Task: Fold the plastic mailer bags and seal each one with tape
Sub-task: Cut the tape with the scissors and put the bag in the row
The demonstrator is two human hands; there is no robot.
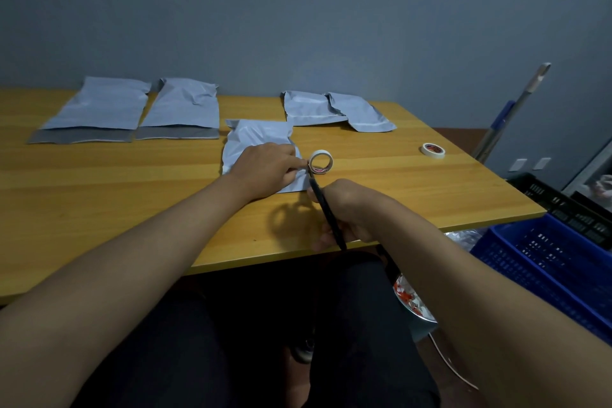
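Grey plastic mailer bag lies folded mid-table, pinned under the left hand, whose fingertips pinch the tape by the upright tape roll, likely keeping it taut. Right hand grips black scissors, blades aimed at that tape. Far left lie two unfolded bags, far right two folded bags; a spare roll sits well right, nothing blocking

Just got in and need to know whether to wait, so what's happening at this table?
A person is taping a mailer bag in front of them on the wooden table. The left hand rests on the bag beside an upright tape roll, and the right hand grips black scissors pointed at the roll. Four more bags lie further back; a second roll sits to the right.
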